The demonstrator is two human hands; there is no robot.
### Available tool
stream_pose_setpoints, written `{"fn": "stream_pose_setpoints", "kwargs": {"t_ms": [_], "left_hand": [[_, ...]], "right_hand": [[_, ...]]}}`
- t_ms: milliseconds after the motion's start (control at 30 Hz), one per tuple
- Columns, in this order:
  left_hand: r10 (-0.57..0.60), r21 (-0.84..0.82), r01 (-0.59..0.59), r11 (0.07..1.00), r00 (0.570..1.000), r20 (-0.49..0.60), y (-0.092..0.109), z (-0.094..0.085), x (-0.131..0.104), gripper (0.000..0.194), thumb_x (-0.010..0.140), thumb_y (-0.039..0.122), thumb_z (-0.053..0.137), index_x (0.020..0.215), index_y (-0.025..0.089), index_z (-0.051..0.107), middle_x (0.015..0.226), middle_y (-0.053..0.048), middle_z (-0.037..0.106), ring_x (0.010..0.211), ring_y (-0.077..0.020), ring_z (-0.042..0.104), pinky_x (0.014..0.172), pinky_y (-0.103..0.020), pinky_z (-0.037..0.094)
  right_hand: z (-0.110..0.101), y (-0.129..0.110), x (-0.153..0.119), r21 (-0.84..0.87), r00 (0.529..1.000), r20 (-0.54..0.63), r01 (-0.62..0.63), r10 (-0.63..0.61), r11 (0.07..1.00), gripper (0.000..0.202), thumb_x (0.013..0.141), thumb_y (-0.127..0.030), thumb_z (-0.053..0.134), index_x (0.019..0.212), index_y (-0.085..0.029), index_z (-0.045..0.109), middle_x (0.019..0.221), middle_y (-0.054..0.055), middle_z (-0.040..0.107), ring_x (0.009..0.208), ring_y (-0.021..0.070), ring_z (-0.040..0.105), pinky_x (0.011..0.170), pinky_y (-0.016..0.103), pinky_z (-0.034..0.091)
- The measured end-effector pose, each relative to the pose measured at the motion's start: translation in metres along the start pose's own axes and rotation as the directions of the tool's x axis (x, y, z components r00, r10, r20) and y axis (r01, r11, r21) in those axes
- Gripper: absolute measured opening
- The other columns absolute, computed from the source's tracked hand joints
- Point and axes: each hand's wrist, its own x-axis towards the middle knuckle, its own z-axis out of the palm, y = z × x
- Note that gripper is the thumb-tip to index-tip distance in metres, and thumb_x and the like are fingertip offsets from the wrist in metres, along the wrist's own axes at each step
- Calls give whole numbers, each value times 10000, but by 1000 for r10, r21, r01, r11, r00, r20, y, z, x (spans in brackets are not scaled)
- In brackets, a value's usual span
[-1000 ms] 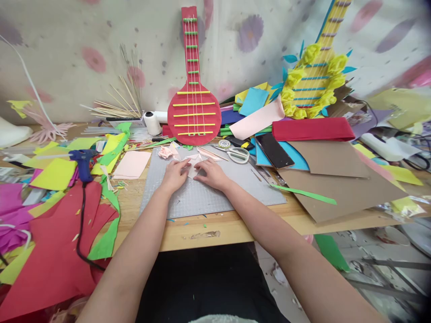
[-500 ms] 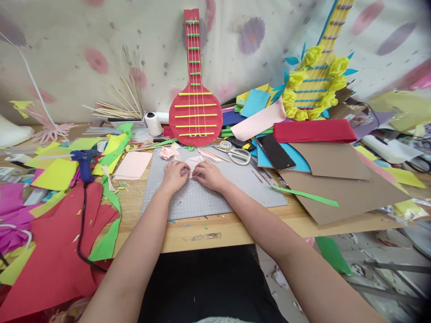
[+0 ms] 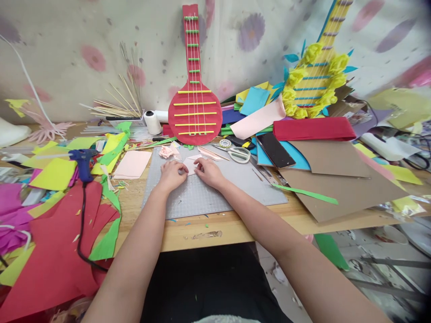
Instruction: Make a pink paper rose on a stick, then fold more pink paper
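Note:
A small pale pink sheet of paper (image 3: 191, 164) lies between my hands on the grey cutting mat (image 3: 198, 202). My left hand (image 3: 172, 174) has curled fingers at the paper's left edge. At its right edge, the thumb and fingers of my right hand (image 3: 209, 172) are bent together in a pinch. The fingertips partly cover the paper's edges. Just behind my left hand sits a crumpled pink paper flower (image 3: 165, 152). Narrow folded pink paper pieces (image 3: 212, 154) and white-handled scissors (image 3: 239, 154) lie beyond my right hand.
A red paper lute (image 3: 195, 114) leans on the back wall. On the left are a blue glue gun (image 3: 84, 163), a pink paper stack (image 3: 132, 163) and red paper (image 3: 63, 237). To the right, a phone (image 3: 276, 150) rests near brown cardboard (image 3: 343, 193). A yellow flowered instrument (image 3: 311, 87) stands behind.
My hands have moved slightly apart, so more of the pale pink paper shows between them. The view has shifted a little; the other things stay in place.

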Motion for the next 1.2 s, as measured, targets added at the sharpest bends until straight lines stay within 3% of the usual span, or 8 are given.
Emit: {"fn": "stream_pose_setpoints", "kwargs": {"t_ms": [267,533,767,1033,1200], "left_hand": [[-10,14,10,1000,1000,13,0,1,0,146,703,264,554,788,250,672,892,-53,612,967,-269,505,877,-443,335],[-15,24,15,1000,1000,9,1,1,0,165,716,272,538,804,256,677,900,-55,617,967,-273,503,870,-443,332],[-68,45,70,997,996,-52,6,8,3,234,735,434,557,756,227,665,933,-72,612,990,-277,486,880,-429,316],[-4,23,4,1000,999,-33,8,7,3,177,749,371,567,850,274,675,951,-44,594,997,-251,459,903,-416,284],[-4,23,4,1000,1000,-25,8,8,3,158,731,334,571,831,288,684,946,-42,595,1000,-260,455,913,-431,273]], "right_hand": [[4,-2,2,-103,999,-33,-19,15,995,115,756,-186,521,870,-188,520,771,20,603,780,166,513,683,274,372],[5,-4,-1,-230,997,-24,61,-69,971,137,820,-194,453,876,-205,577,857,57,580,829,174,513,718,283,378],[7,-3,-1,-279,998,-4,66,-70,958,160,834,-210,451,911,-198,591,888,69,577,853,181,505,736,285,375],[3,-12,-5,-348,999,17,45,-42,937,191,830,-260,465,959,-181,581,934,76,575,898,193,496,768,287,370],[3,-10,-4,-348,1000,7,6,-3,937,203,813,-162,434,959,-182,574,949,79,558,897,190,496,755,284,374]]}}
